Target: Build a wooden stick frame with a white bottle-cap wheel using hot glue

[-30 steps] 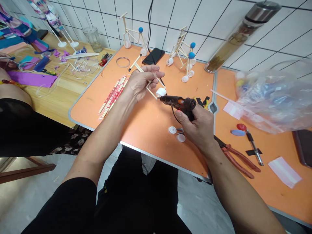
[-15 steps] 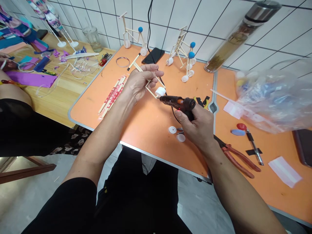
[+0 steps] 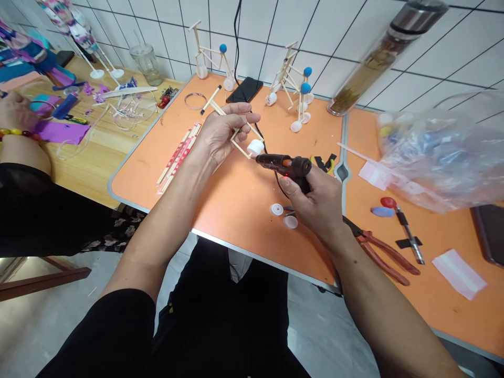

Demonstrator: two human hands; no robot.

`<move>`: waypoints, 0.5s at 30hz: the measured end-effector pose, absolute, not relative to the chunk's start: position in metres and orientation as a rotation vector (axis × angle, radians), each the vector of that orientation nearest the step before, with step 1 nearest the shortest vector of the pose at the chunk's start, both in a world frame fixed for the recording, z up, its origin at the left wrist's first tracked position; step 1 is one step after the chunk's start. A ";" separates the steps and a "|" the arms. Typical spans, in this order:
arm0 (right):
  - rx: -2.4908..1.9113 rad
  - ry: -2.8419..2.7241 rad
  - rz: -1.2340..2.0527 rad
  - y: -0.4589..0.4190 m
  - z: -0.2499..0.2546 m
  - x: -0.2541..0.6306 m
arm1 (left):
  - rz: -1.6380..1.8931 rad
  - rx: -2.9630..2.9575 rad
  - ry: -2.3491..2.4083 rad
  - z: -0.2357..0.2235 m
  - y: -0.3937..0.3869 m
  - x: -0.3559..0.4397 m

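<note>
My left hand [image 3: 224, 128] is closed around a small frame of wooden sticks [image 3: 241, 149], its T-shaped bar with dark tips jutting out past the knuckles. Between the frame's two prongs sits a white round cap wheel [image 3: 255, 147]. My right hand [image 3: 318, 202] grips a black hot glue gun [image 3: 285, 165] with a small red light on. The gun's nozzle is at the stick end beside the wheel; whether it touches is too small to tell. Below the gun lie a white cap [image 3: 276, 209] and a translucent disc [image 3: 290, 222], with dark tool tips partly hidden by my right hand.
Packaged chopsticks [image 3: 179, 157] lie left on the orange table [image 3: 228, 210]. Stick models with blue balls [image 3: 306, 88] stand at the back near a phone [image 3: 244, 90]. Pliers [image 3: 384, 257], a pen [image 3: 409, 233] and a plastic bag [image 3: 444, 157] are right. A co-worker's hand [image 3: 18, 113] is far left.
The view has shifted slightly. My hands keep the same hold, with the glue gun's nozzle staying by the wheel. The co-worker's hand has come further into view over the purple sheet.
</note>
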State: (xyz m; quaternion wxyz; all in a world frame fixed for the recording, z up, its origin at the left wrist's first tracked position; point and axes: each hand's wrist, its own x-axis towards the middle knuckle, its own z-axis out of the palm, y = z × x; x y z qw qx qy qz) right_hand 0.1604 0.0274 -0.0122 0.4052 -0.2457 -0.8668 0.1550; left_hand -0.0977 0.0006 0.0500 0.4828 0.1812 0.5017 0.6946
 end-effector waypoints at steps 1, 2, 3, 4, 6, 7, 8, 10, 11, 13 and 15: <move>-0.630 -2.193 0.390 0.028 -0.012 0.161 | 1.698 0.438 1.219 0.050 0.001 -0.099; -0.636 -2.195 0.389 0.028 -0.012 0.162 | 1.704 0.436 1.214 0.049 0.001 -0.100; -0.633 -2.193 0.387 0.029 -0.011 0.162 | 1.710 0.437 1.207 0.049 0.001 -0.102; -0.626 -2.188 0.385 0.030 -0.011 0.164 | 1.715 0.442 1.200 0.048 0.001 -0.103; -0.595 -2.162 0.377 0.032 -0.009 0.166 | 1.720 0.458 1.195 0.048 0.001 -0.106; -0.578 -2.144 0.374 0.032 -0.009 0.167 | 1.720 0.465 1.196 0.048 0.001 -0.106; -0.567 -2.125 0.373 0.033 -0.008 0.168 | 1.719 0.470 1.199 0.049 0.001 -0.106; -0.580 -2.087 0.379 0.034 -0.007 0.170 | 1.718 0.475 1.204 0.049 0.001 -0.106; -0.601 -2.067 0.383 0.035 -0.007 0.171 | 1.718 0.477 1.202 0.049 0.001 -0.105; -0.657 -2.031 0.385 0.036 -0.007 0.171 | 1.718 0.488 1.193 0.049 0.001 -0.104; -0.702 -2.016 0.379 0.037 -0.007 0.171 | 1.712 0.507 1.182 0.049 0.001 -0.103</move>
